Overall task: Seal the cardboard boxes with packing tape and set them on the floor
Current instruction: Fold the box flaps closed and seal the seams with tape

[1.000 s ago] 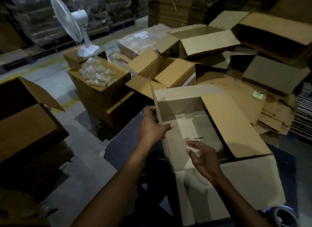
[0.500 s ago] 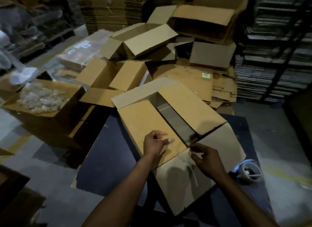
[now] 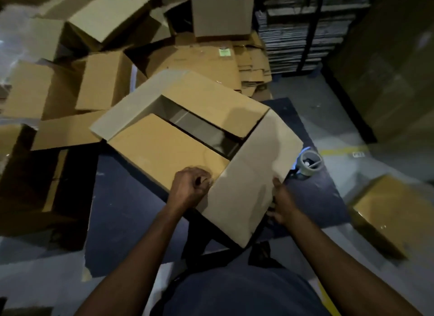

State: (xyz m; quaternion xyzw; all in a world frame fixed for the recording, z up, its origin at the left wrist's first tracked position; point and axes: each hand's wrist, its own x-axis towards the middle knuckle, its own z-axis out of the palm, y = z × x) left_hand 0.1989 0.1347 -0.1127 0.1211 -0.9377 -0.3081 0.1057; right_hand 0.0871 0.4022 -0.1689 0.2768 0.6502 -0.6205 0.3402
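1. The box (image 3: 199,137) in hand sits on a dark mat (image 3: 131,212) on the floor, in front of the person. Its near and far long flaps are folded in, but a dark gap stays open between them. The end flap at the near right is partly up.
2. Left hand (image 3: 191,190): grip clenched at the near corner of the near flap, knuckles on the cardboard. Whether it pinches the flap edge cannot be told.
3. Right hand (image 3: 283,204): fingers laid along the right edge of the end flap, holding it; the wrap of the fingertips is hidden behind the cardboard.
4. Tape roll (image 3: 308,163) lies on the mat just beyond the box's right corner, touched by neither hand.
5. No tape shows on this box. Judgement: flap closing under way, sealing not begun.
6. One closed box (image 3: 385,212) lies on the bare floor at right, with a glossy top; possibly taped, not certain.
7. A heap of open boxes (image 3: 105,57) stands behind. Judgement: most of the task remains.
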